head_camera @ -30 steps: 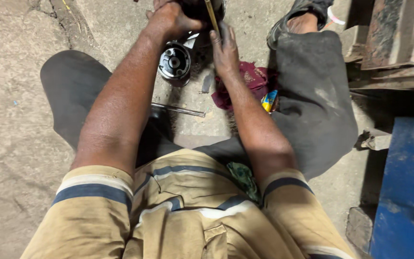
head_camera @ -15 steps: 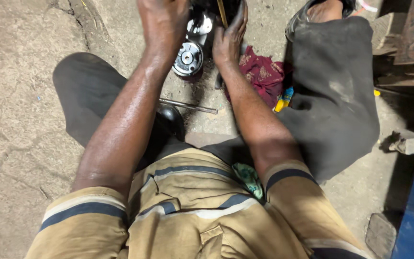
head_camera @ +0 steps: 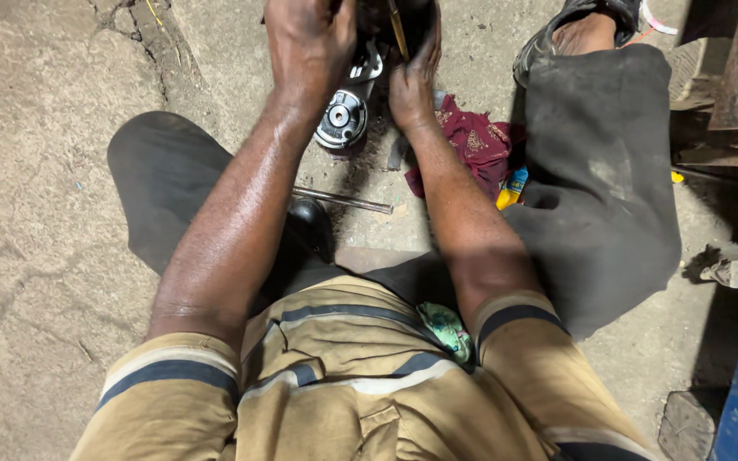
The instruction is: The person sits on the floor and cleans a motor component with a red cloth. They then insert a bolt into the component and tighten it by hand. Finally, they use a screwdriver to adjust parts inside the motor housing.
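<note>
Person sits on a cracked concrete floor (head_camera: 36,213), legs spread, both arms reaching forward to the top edge of the view.

Left hand (head_camera: 309,47) lies knuckles-up over a dark metal part (head_camera: 369,60) that runs out of frame; fingers curl down around it, so it looks gripped, though the fingertips are cut off by the edge.

Right hand (head_camera: 412,72) is at the same part, just beside the left, palm turned inward, pinching a thin yellowish rod (head_camera: 398,30) that stands nearly upright between the two hands.

Round silver disc (head_camera: 341,119) with a centre hole sits on the floor directly below the left wrist, touching the dark part.

A thin steel bar (head_camera: 343,201) lies flat between the knees. A maroon rag (head_camera: 471,145) is bunched beside the right forearm.
</note>
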